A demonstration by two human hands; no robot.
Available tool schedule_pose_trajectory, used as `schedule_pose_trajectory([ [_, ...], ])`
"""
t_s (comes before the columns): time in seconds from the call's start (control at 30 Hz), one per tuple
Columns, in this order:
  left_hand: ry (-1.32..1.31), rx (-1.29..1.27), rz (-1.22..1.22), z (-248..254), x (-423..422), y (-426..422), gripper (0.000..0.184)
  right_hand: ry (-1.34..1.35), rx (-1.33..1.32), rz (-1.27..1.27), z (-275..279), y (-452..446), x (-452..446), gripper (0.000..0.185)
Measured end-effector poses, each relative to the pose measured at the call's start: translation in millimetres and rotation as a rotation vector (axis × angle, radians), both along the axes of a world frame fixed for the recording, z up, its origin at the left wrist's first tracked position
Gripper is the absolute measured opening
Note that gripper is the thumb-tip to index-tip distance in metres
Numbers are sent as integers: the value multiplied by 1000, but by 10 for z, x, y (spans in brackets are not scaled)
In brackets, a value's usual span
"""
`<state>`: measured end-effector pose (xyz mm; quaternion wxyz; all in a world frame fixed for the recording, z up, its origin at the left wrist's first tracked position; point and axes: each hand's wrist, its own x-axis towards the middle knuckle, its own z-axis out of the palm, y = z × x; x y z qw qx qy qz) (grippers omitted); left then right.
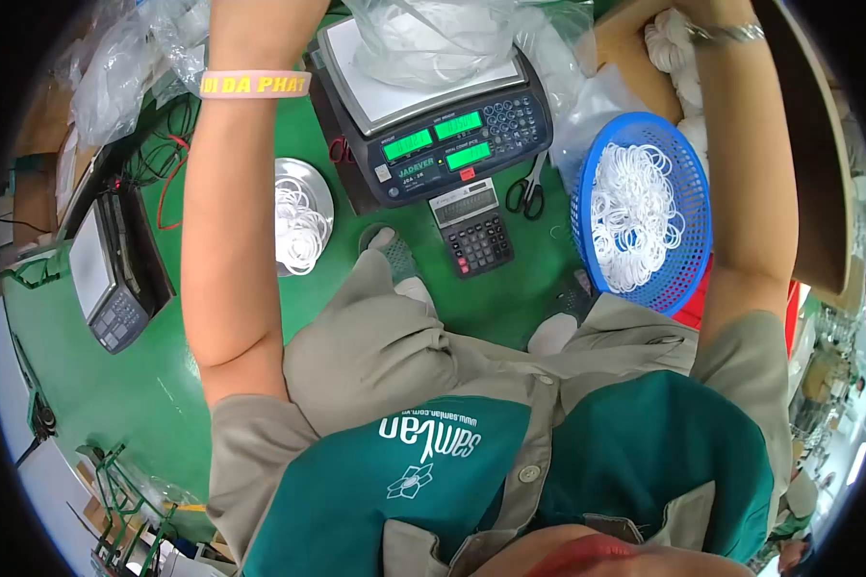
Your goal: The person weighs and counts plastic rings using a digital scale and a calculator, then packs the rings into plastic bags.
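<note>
Both arms reach up past the top edge. Only the base of my left hand (267,34) shows, above a pink wristband; its fingers are out of frame. Of my right hand (726,12) just the wrist end shows, above a silver bracelet, fingers also cut off. What either hand holds cannot be seen. Between the arms stands a counting scale (433,106) with lit green displays and a clear plastic bag (433,38) on its plate. A calculator (473,231) and scissors (526,195) lie below it. White rings (635,216) fill a blue basket (698,260).
More white rings (300,231) lie in a round metal dish (319,183) by the left forearm. A second scale (115,279) stands at the left on the green floor (106,394). Cardboard (818,144) rises beside the right arm, and plastic bags (115,87) lie at upper left.
</note>
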<state>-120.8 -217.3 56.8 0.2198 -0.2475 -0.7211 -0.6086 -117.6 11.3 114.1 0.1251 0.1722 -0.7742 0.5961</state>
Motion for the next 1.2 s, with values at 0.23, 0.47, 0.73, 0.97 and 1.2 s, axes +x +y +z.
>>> schedule_pose_trajectory([
  [0.23,-5,-61,81,-65,31,-111,53,-268,-19,-423,-276,1241,888,38],
  [0.47,-58,-122,285,-38,90,-203,53,-733,229,-533,-1694,1849,1890,24],
  [0.73,-110,-131,-52,-63,85,-241,32,-993,1377,-71,-2385,2002,1890,55],
  [0.97,-176,-192,-97,-189,-73,-185,19,31,216,-76,-567,178,288,14],
  [1.2,61,174,-438,-223,-126,71,52,-35,811,-26,-1393,-582,-1153,25],
])
